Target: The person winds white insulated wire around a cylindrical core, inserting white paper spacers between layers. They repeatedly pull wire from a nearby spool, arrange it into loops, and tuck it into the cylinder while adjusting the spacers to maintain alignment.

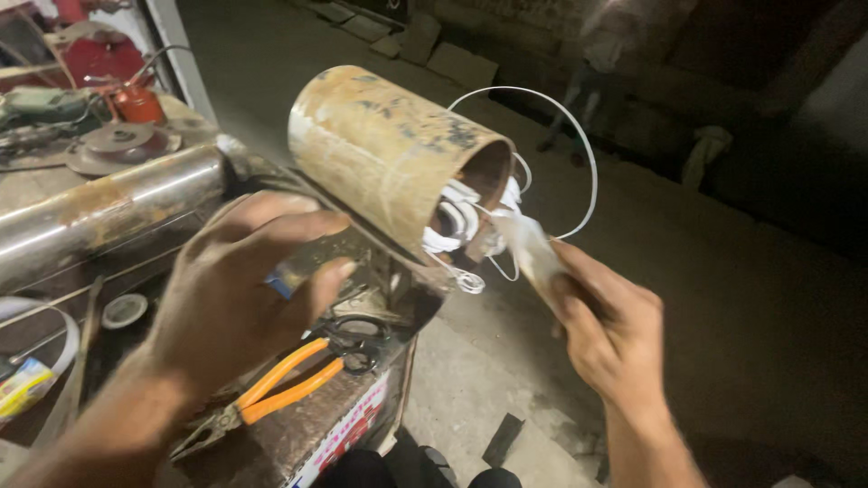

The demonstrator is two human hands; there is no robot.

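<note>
Our right hand (pixel 608 330) is pinched shut on a pale, blurred strip (pixel 532 248) that leads toward the open end of a rusty pipe (pixel 384 149); we cannot tell what the strip is made of. Our left hand (pixel 237 289) is curled around something below the pipe, with a bit of blue (pixel 278 286) showing between the fingers; what it grips is mostly hidden, so we cannot say more than that the fingers are bent close around it.

The pipe lies tilted, its open mouth facing toward our right hand, and it rests on the near corner of a cluttered workbench (pixel 298 434). Inside the mouth sits a bundle of white cord (pixel 457 221), and one long white loop (pixel 579 145) arcs out of the opening, up and around, and comes back down near the strip in our right hand. A small twisted end of the cord (pixel 468 282) hangs just below the mouth.

On the bench, just beneath our left hand, lie pliers with orange handles (pixel 285 384) and, beside them, dark scissors (pixel 357 339). Farther left a long shiny metal tube (pixel 99 217) lies across the bench, and behind it stand a red oil can (pixel 136 101) and a round metal disc (pixel 117 140). A concrete floor (pixel 723 298) spreads out to the right.
</note>
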